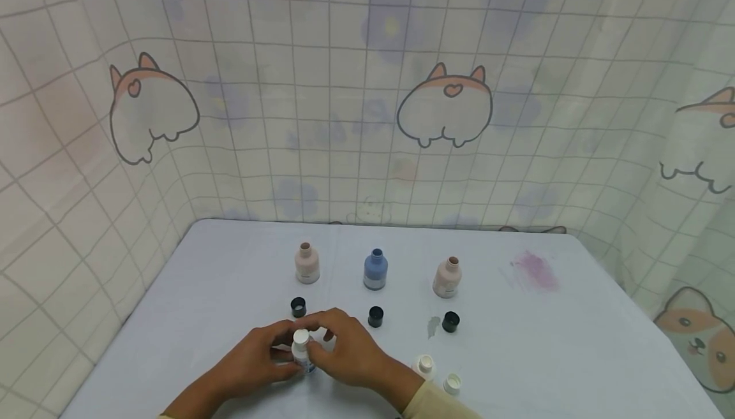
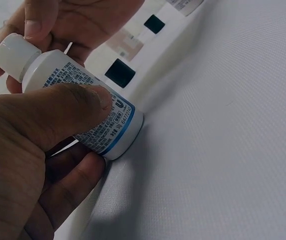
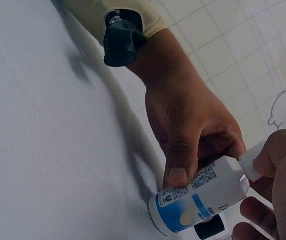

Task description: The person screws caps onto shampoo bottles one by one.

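A small white bottle (image 1: pixel 302 356) with a blue-banded, printed label stands on the white table, its white cap (image 2: pixel 17 56) on top. My left hand (image 1: pixel 258 356) grips the bottle's body, thumb across the label in the left wrist view and fingers behind. From the other side, my right hand (image 1: pixel 351 352) pinches the cap between thumb and fingers. Just beyond the hands lies a black cap (image 1: pixel 298 307). To the right of my right hand, a second white bottle (image 1: pixel 425 366) is uncapped, with a loose white cap (image 1: pixel 452 383) beside it.
Farther back stand a pinkish bottle (image 1: pixel 307 266), a blue bottle (image 1: pixel 376 271) and another pinkish bottle (image 1: pixel 446 279), all uncapped. Two more black caps lie in front, a middle cap (image 1: pixel 376 316) and a right cap (image 1: pixel 450 321). A pink stain (image 1: pixel 536 270) marks the table's right side.
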The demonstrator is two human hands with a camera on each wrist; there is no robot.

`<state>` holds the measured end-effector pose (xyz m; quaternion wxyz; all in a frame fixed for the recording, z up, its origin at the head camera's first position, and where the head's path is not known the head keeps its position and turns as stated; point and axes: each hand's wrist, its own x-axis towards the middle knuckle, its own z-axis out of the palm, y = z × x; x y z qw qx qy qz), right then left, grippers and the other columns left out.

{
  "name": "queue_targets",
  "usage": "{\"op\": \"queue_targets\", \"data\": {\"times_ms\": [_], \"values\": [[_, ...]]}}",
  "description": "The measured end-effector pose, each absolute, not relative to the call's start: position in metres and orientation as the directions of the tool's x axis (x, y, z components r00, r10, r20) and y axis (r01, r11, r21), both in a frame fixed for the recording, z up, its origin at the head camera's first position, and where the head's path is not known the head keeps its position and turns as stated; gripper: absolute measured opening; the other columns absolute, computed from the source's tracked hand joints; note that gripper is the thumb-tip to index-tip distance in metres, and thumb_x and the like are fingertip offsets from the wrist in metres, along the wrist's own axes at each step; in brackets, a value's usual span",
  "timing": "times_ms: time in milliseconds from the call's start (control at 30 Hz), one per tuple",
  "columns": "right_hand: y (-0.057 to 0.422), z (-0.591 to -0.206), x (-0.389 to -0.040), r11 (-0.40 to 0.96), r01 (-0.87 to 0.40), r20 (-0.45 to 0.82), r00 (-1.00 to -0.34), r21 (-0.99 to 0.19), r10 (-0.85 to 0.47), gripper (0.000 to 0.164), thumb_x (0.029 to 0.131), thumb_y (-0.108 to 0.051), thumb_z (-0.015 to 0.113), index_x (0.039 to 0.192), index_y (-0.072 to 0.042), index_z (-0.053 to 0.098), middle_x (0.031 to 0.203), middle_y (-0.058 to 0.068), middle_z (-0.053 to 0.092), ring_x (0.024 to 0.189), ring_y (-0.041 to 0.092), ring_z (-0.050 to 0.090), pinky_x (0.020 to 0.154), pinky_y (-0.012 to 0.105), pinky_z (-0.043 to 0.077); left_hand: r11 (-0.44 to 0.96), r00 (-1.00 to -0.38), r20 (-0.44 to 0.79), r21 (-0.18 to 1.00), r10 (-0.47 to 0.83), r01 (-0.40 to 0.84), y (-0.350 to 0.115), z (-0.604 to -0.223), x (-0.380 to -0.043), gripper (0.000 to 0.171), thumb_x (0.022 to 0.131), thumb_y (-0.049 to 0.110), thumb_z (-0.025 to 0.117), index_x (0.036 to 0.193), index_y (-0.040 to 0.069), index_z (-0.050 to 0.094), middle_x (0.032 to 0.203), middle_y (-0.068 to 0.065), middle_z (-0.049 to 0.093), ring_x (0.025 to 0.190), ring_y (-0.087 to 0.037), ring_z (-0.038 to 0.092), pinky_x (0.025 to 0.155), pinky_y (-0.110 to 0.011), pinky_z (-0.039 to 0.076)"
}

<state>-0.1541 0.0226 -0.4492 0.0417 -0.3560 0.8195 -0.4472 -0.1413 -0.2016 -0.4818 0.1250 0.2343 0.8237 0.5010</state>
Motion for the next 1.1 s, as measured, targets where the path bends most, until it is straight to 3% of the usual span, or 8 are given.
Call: {"op": "queue_targets", "data": {"times_ms": [167, 333, 467, 633, 833, 967, 1100], "values": [[0.0218, -0.4499, -0.1551, 0.36, -0.525, 0.233, -0.759, -0.771, -0.608, 0.028, 0.088, -0.025, 0.065, 0.115, -0.03, 0.057, 0.104, -0.019, 0.055, 0.094, 0.003, 0.051, 0.076, 0.025, 0.05, 0.393, -0.859, 0.039, 0.878, 0.51, 0.273, -0.2005, -0.4821, -0.1417, 0.05, 0.078, 0.028, 0.078, 0.122, 0.023, 0.054, 0.116, 0.003, 0.059, 0.099, -0.012, 0.062, 0.082, -0.025, 0.052], [0.0217, -0.4503, -0.1564, 0.345, -0.533, 0.239, -0.748, -0.773, -0.619, 0.036, 0.088, -0.029, 0.066, 0.122, -0.024, 0.056, 0.113, -0.019, 0.055, 0.099, 0.004, 0.05, 0.079, 0.024, 0.05, 0.402, -0.861, 0.034, 0.874, 0.507, 0.272, -0.2008, -0.4811, -0.1406, 0.05, 0.078, 0.028, 0.077, 0.122, 0.023, 0.053, 0.115, 0.004, 0.059, 0.098, -0.012, 0.063, 0.082, -0.024, 0.052], [0.0212, -0.4502, -0.1556, 0.34, -0.538, 0.236, -0.738, -0.771, -0.632, 0.036, 0.089, -0.024, 0.063, 0.124, -0.029, 0.056, 0.119, -0.02, 0.054, 0.102, 0.005, 0.051, 0.079, 0.025, 0.049, 0.407, -0.861, 0.027, 0.874, 0.508, 0.267, -0.2005, -0.48, -0.1404, 0.055, 0.078, 0.03, 0.077, 0.126, 0.023, 0.051, 0.116, 0.004, 0.059, 0.099, -0.012, 0.062, 0.082, -0.024, 0.052], [0.0202, -0.4494, -0.1544, 0.376, -0.505, 0.207, -0.768, -0.777, -0.606, 0.03, 0.088, -0.031, 0.066, 0.116, -0.032, 0.057, 0.106, -0.019, 0.054, 0.094, 0.003, 0.051, 0.077, 0.024, 0.049, 0.416, -0.863, 0.029, 0.868, 0.505, 0.272, -0.2002, -0.4801, -0.1417, 0.052, 0.078, 0.032, 0.077, 0.123, 0.024, 0.054, 0.118, 0.005, 0.058, 0.099, -0.011, 0.062, 0.082, -0.023, 0.052], [0.019, -0.4477, -0.1542, 0.395, -0.472, 0.184, -0.793, -0.788, -0.58, 0.045, 0.085, -0.042, 0.067, 0.124, -0.025, 0.052, 0.109, -0.018, 0.054, 0.097, 0.004, 0.051, 0.079, 0.024, 0.049, 0.404, -0.857, 0.038, 0.871, 0.513, 0.28, -0.2012, -0.4824, -0.1413, 0.049, 0.079, 0.03, 0.076, 0.122, 0.024, 0.054, 0.116, 0.005, 0.059, 0.1, -0.011, 0.062, 0.084, -0.024, 0.051], [0.02, -0.4481, -0.1534, 0.369, -0.514, 0.218, -0.765, -0.775, -0.606, 0.041, 0.088, -0.031, 0.064, 0.128, -0.029, 0.053, 0.119, -0.019, 0.053, 0.102, 0.006, 0.052, 0.08, 0.024, 0.049, 0.411, -0.862, 0.019, 0.874, 0.506, 0.26, -0.2019, -0.4818, -0.1403, 0.055, 0.079, 0.031, 0.077, 0.127, 0.021, 0.051, 0.118, 0.002, 0.058, 0.098, -0.011, 0.063, 0.082, -0.024, 0.052], [0.0199, -0.4477, -0.1524, 0.348, -0.557, 0.258, -0.738, -0.754, -0.623, 0.034, 0.088, -0.02, 0.062, 0.12, -0.03, 0.059, 0.115, -0.019, 0.054, 0.102, 0.005, 0.052, 0.079, 0.023, 0.049, 0.42, -0.866, 0.003, 0.873, 0.5, 0.245, -0.2022, -0.4805, -0.1408, 0.058, 0.079, 0.032, 0.077, 0.129, 0.021, 0.05, 0.12, 0.002, 0.058, 0.098, -0.01, 0.062, 0.081, -0.023, 0.052]]}}
